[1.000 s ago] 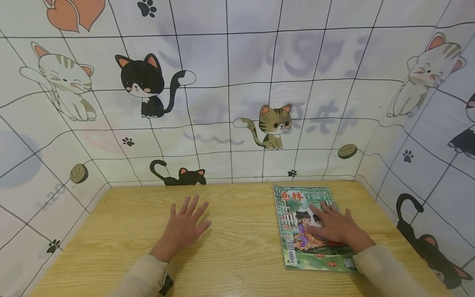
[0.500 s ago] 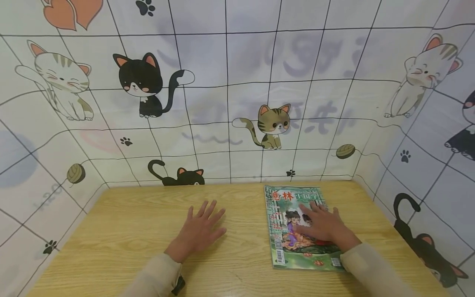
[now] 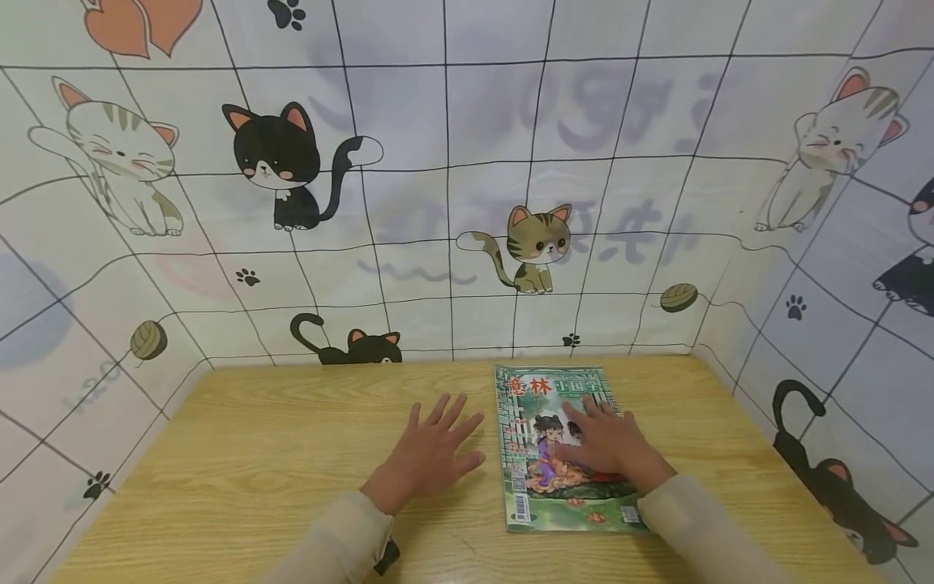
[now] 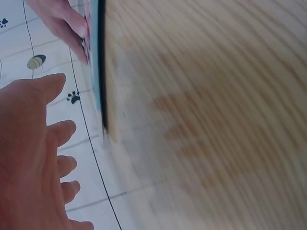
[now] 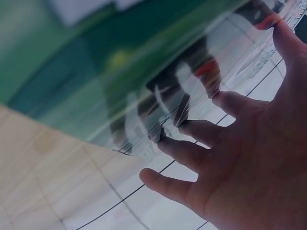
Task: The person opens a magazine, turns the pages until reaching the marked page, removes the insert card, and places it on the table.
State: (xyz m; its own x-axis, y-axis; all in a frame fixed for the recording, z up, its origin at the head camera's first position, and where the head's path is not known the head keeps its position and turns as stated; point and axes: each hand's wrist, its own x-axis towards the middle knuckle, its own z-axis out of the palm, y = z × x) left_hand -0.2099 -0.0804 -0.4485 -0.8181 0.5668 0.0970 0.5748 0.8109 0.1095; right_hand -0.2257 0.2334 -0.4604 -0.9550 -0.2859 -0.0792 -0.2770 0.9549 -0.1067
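A magazine (image 3: 536,511) with a green illustrated cover and red title characters lies flat on the wooden table, right of the middle. My right hand (image 3: 609,442) rests on its cover with the fingers spread. In the right wrist view, the fingertips (image 5: 184,127) of that hand touch the glossy magazine cover (image 5: 72,86). Left of the magazine, my left hand (image 3: 430,458) is held over the table, fingers spread and holding nothing. The left wrist view shows this left hand (image 4: 29,153) raised off the wood, with the magazine's edge (image 4: 99,57) beyond it.
The light wooden table (image 3: 277,454) meets a white cloth wall (image 3: 409,268) printed with cats, paw prints and grid lines at the back. Similar cloth walls stand at both sides. A dark strap (image 3: 388,558) shows at the left sleeve.
The magazine has slid left across the table under my right hand. My left hand has moved right, closer to the magazine's left edge.
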